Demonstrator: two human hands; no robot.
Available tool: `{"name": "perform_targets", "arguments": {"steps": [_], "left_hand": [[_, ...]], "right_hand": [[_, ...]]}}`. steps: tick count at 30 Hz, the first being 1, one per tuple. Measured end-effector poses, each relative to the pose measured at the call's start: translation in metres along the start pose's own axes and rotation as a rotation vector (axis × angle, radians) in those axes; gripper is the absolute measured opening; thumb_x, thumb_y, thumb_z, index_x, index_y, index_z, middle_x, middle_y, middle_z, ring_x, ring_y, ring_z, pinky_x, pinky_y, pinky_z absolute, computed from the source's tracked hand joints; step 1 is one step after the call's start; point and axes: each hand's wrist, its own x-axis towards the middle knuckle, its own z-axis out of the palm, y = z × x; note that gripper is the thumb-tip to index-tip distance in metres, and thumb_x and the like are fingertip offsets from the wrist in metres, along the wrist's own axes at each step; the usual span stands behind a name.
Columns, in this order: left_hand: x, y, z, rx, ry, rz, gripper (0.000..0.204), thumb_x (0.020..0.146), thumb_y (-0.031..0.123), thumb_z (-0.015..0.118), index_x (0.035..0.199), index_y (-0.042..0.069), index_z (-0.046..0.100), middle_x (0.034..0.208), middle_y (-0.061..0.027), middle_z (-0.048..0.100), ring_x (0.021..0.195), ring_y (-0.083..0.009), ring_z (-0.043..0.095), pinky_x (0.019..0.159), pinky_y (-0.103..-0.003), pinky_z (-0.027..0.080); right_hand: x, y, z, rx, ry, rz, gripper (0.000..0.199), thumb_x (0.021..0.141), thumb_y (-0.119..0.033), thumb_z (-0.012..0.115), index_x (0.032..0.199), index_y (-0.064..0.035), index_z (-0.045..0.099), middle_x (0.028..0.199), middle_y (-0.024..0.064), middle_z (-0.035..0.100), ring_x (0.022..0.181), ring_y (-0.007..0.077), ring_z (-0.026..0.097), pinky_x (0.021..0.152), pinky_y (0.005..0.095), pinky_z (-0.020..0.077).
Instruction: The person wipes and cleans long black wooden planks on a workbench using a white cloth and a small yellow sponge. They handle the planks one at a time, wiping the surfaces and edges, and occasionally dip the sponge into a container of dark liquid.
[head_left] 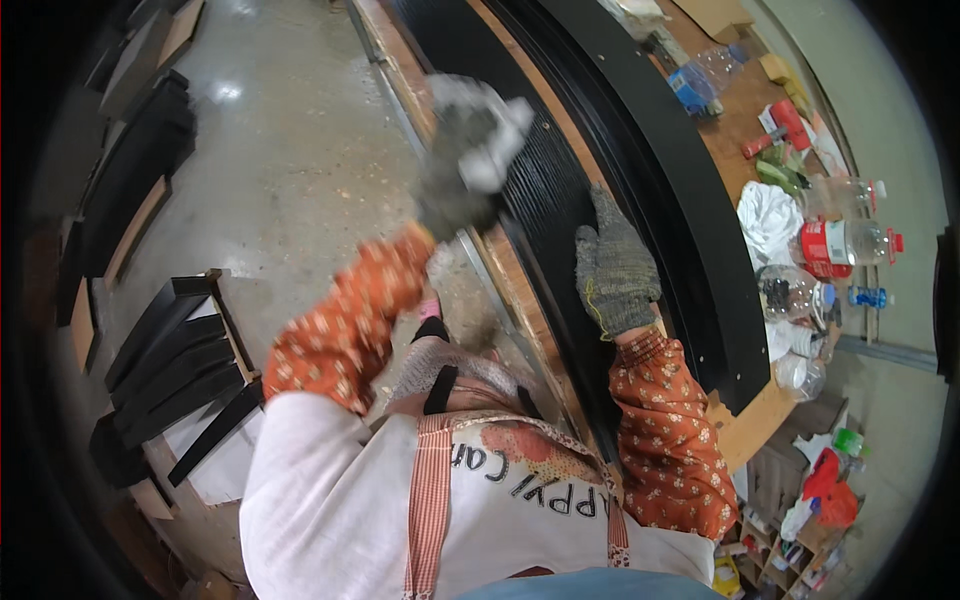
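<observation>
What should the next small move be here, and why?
Probably a short wipe of the cloth along the black panel: the blurred left hand seems to hold it over the panel's left edge, while the right hand lies flat by the right edge, perhaps steadying.

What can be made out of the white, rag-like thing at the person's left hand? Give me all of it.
The white rag looks like soft, crumpled cloth, bunched irregularly, with greyish areas that may be shadow, dirt or the glove. Motion blur hides its weave, edges and folds. The left hand, in a dark grey glove, appears to grip it. In the picture it overlaps the left side of a black, ribbed panel; whether it touches that surface cannot be told.
</observation>
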Motion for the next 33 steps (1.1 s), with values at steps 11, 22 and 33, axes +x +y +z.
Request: {"name": "perform_targets", "arguments": {"steps": [11, 22, 33], "left_hand": [[-0.048, 0.029, 0.001, 1.438, -0.728, 0.689, 0.048, 0.084, 0.026, 0.055, 0.127, 0.006, 0.057, 0.142, -0.0114, 0.045, 0.136, -0.031, 0.039, 0.111, -0.048, 0.033], [0.292, 0.142, -0.233, 1.052, -0.246, 0.266, 0.034, 0.089, 0.001, 0.051, 0.122, 0.002, 0.056, 0.115, -0.0122, 0.061, 0.115, -0.0271, 0.054, 0.104, -0.04, 0.039], [0.187, 0.164, -0.076, 1.946, -0.553, 0.614, 0.055, 0.081, 0.03, 0.051, 0.134, 0.015, 0.046, 0.131, -0.0156, 0.046, 0.131, -0.0352, 0.038, 0.109, -0.062, 0.027]], "right_hand": [[0.001, 0.001, -0.003, -0.08, -0.003, 0.038, 0.05, 0.087, -0.021, 0.059, 0.132, -0.0031, 0.05, 0.125, 0.0171, 0.058, 0.109, 0.0309, 0.06, 0.089, 0.0392, 0.0497], [0.002, -0.011, -0.008, -0.192, -0.016, 0.177, 0.05, 0.081, -0.012, 0.06, 0.13, -0.0016, 0.053, 0.112, 0.0212, 0.062, 0.098, 0.0386, 0.061, 0.087, 0.045, 0.0478], [0.0, -0.02, -0.009, -0.248, -0.153, 0.315, 0.049, 0.089, -0.015, 0.051, 0.135, 0.0006, 0.047, 0.118, 0.0251, 0.058, 0.105, 0.0417, 0.057, 0.094, 0.0452, 0.0437]]}}
